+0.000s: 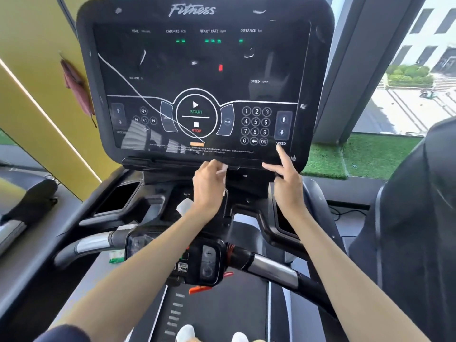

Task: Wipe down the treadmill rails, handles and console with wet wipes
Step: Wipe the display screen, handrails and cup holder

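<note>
Far left, a reddish cloth (76,87) hangs on the yellow wall (32,45), with a neighbouring treadmill (22,193) below it. On to the task's machine: the big black console (197,70) fills the centre, readouts dark apart from a few green dashes, streaks and reflections across its glass. Below it, the left handle (91,243) curves in with its chrome band, and a green-and-white packet (116,257) sits just behind it, partly hidden by the left forearm.

Now the left hand (209,186): it's up at the ledge under the console, fingers curled, grip closed on a white wet wipe (183,206) that peeks out beside the wrist. The forearm crosses over the control pod (207,262) on the crossbar, blocking its left half; an orange safety clip (199,290) dangles beneath.

The right hand (288,183) holds nothing, its grip open, index finger straight and touching the glass just under the SPEED label, thumb spread toward the ledge. The right handle (271,267) runs below that arm.

White shoes (185,333) stand on the belt (217,312). Far right, another dark machine (407,218), a strip of artificial grass (370,154), and a window (419,70).
</note>
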Demonstrator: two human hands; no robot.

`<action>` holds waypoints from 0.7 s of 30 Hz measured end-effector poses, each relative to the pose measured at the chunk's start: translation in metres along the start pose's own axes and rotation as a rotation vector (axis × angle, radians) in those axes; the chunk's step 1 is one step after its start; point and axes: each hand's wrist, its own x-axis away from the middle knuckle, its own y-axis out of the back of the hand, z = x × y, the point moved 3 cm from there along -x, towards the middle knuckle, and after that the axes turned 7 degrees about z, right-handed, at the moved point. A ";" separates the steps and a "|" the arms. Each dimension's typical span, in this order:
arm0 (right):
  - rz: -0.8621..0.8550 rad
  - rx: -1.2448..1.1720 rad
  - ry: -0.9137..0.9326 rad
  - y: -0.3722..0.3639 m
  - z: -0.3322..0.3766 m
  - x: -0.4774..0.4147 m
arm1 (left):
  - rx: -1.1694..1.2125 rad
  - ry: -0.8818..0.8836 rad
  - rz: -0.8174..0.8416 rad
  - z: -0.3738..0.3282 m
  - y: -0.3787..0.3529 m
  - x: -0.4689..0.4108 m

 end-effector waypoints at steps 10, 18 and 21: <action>0.069 -0.036 -0.063 0.007 0.000 0.003 | 0.011 -0.141 0.044 -0.012 -0.016 0.006; 0.038 -0.042 -0.053 0.005 -0.005 0.001 | 0.024 -0.234 0.159 -0.036 -0.044 0.015; 0.051 -0.024 -0.051 0.004 -0.004 0.003 | 0.005 -0.163 0.092 -0.017 -0.020 0.006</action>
